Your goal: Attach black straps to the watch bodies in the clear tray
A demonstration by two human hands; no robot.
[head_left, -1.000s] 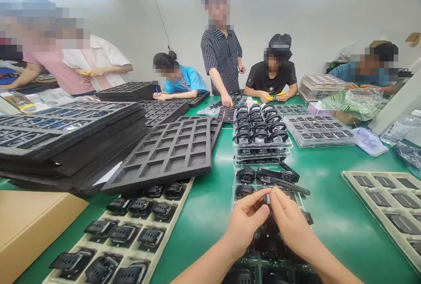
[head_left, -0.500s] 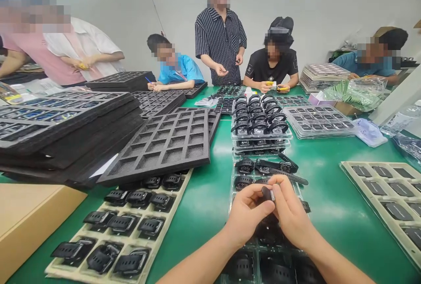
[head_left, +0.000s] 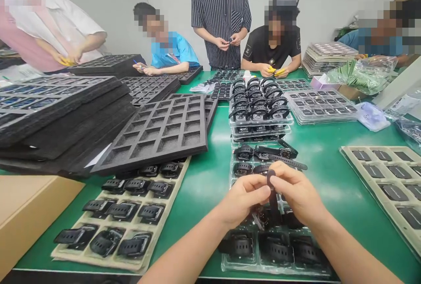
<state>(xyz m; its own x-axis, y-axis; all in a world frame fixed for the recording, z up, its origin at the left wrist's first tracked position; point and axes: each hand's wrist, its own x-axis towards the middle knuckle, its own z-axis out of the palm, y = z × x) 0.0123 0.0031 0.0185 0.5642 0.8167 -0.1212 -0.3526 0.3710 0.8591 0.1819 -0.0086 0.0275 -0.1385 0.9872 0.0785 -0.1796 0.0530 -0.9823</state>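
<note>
We pinch a strap (head_left: 274,205) between our left hand (head_left: 241,198) and right hand (head_left: 296,189), rounded end up, long axis near upright, running down below our grip over the tray (head_left: 238,264).

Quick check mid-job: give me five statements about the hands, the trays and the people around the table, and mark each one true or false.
1. The left hand and right hand are both at one black watch strap. True.
2. That strap is held over the beige tray on the left. False: it is held over the clear plastic tray in front of the person.
3. In this view, a tilted black foam tray hides the far end of the left beige tray. True.
4. The right beige tray holds curled watch straps. False: the right beige tray holds dark, flat rectangular pieces.
5. A co-worker in a striped shirt stands across the green table. True.
</note>
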